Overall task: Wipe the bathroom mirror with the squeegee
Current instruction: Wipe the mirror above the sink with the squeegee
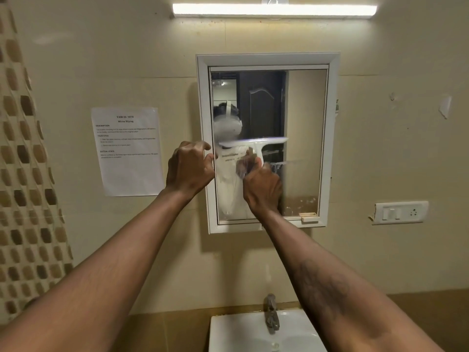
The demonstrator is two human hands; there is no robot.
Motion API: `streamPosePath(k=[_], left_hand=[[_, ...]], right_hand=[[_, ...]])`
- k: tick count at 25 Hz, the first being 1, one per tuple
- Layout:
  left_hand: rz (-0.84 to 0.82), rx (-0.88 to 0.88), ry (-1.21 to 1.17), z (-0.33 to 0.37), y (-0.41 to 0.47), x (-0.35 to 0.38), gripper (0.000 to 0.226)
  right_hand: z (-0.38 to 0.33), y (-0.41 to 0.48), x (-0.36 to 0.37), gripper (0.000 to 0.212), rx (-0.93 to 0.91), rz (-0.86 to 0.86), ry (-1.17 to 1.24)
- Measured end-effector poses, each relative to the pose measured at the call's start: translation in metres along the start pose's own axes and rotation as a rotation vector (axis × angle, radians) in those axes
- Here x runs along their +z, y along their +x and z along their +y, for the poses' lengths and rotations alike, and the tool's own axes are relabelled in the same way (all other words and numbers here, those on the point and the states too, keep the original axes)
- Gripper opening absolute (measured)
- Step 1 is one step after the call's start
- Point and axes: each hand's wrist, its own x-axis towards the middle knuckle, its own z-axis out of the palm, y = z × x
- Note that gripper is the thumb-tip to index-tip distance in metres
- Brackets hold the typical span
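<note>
A white-framed bathroom mirror (304, 123) hangs on the beige wall straight ahead. My right hand (262, 185) grips the handle of a white squeegee (256, 143), whose blade lies roughly level across the left and middle of the glass at mid height. The squeegee is blurred by motion. My left hand (189, 167) is raised at the mirror's left frame edge, fingers curled with the fingertips at the frame; whether they grip it I cannot tell. The glass reflects a person in a white shirt and a dark door.
A printed task sheet (129, 151) is taped to the wall left of the mirror. Below are a white sink (228, 334) and a metal tap (271, 313). A switch and socket plate (401, 212) sits at right. A tube light (274, 10) glows above.
</note>
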Motion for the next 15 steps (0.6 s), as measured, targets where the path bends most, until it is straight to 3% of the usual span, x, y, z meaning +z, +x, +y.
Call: streamPosePath(k=[6,15], left_hand=[[0.022,0.003,0.016,-0.007,0.005,-0.005,0.028],[-0.014,-0.028,0.018,-0.024,-0.003,0.014,0.026]], right_hand=[[-0.048,0.043,-0.010,0.054,0.038,0.026,0.170],[-0.024,0.025,0.018,0.050,-0.018,-0.023,-0.054]])
